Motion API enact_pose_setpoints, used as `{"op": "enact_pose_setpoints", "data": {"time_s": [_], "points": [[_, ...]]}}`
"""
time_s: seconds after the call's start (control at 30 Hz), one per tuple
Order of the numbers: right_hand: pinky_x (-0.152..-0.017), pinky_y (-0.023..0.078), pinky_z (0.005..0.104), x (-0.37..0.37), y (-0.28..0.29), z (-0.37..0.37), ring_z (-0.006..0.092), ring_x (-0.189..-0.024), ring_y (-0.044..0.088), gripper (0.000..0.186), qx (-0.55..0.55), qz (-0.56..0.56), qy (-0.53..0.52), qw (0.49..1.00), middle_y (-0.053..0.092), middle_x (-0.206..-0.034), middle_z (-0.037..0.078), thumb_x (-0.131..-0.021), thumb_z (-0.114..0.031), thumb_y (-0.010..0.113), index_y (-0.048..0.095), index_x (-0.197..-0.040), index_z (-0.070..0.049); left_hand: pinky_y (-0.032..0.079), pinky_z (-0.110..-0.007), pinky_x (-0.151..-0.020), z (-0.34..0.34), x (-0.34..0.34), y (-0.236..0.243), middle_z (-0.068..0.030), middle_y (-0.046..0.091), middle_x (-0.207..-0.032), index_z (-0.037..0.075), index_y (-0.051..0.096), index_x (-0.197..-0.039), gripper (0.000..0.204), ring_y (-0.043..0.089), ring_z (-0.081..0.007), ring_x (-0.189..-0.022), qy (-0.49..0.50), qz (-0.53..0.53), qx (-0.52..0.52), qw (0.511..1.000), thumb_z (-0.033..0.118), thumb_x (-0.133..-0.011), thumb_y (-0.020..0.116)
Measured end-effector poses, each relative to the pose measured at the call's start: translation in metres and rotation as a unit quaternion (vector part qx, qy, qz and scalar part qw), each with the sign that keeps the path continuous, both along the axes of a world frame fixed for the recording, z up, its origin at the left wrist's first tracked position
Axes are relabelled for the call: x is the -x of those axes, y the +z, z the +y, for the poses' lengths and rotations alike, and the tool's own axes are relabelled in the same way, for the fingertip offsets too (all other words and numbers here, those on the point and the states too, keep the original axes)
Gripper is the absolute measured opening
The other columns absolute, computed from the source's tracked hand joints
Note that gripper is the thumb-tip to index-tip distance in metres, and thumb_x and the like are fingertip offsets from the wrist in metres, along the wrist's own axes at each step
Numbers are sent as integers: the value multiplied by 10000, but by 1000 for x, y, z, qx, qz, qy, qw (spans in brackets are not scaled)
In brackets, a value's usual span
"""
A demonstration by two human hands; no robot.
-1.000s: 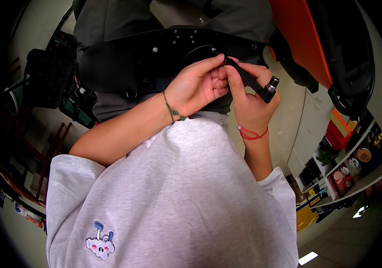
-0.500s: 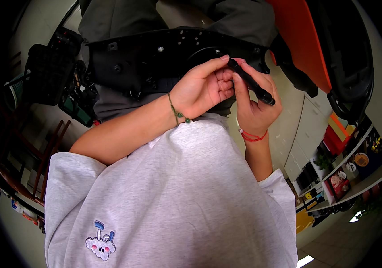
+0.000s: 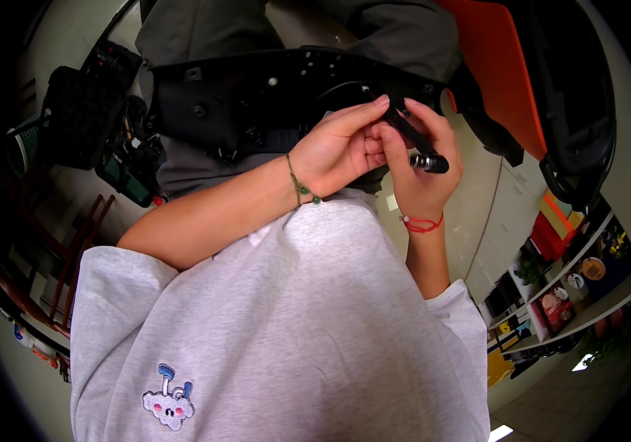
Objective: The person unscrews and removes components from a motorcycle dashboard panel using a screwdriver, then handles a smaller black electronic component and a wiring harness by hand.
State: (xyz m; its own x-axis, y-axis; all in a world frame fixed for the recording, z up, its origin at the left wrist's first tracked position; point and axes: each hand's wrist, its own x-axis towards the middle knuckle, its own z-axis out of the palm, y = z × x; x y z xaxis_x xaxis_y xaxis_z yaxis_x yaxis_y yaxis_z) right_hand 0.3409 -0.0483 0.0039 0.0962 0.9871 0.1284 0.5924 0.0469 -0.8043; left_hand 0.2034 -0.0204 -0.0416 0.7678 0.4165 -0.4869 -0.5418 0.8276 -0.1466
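Observation:
Between both hands I hold a black rod-like tool, slanting from upper left to lower right. Its lower end carries a short, thick cylinder set crosswise, with a shiny metal ring, much like a socket wrench. My left hand is closed, its thumb and fingers pinching the tool's upper end. My right hand wraps round its lower part, the thumb along the near side and the fingers behind. Just beyond the hands lies a large black moulded panel across my lap, with several holes, bosses and screws.
At the upper right stands an orange and black shell-like part. A black box-like item and a green-edged piece are at the left. Red-brown wooden bars lie farther left. A shelf with assorted goods is at the right.
The tool has turned in my hands, so its thick cylindrical end now lies crosswise and shows its metal ring. Both hands stay nearly in place; the right fingers have spread slightly.

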Motion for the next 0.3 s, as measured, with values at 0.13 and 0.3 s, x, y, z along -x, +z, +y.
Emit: {"op": "enact_pose_setpoints", "data": {"time_s": [0.13,0.3], "points": [[-714,533,290,-5,-7,-1,197,-818,662,337,-30,-25,45,998,685,-950,119,-758,5,833,718,-1074,-14,505,-254,-791,-5,1,-12,46,642,-847,80,656,-1053,335,529,-45,-700,24,-58,13,998,380,-1071,507],[-713,546,294,-1,-3,-3,232,-810,668,282,6,-37,-22,999,693,-945,85,-786,-27,840,726,-1044,-32,499,-274,-928,-1,5,-1,2,696,-1015,92,585,-1334,387,657,-97,-951,-8,-28,12,1000,345,-1041,564]]}}
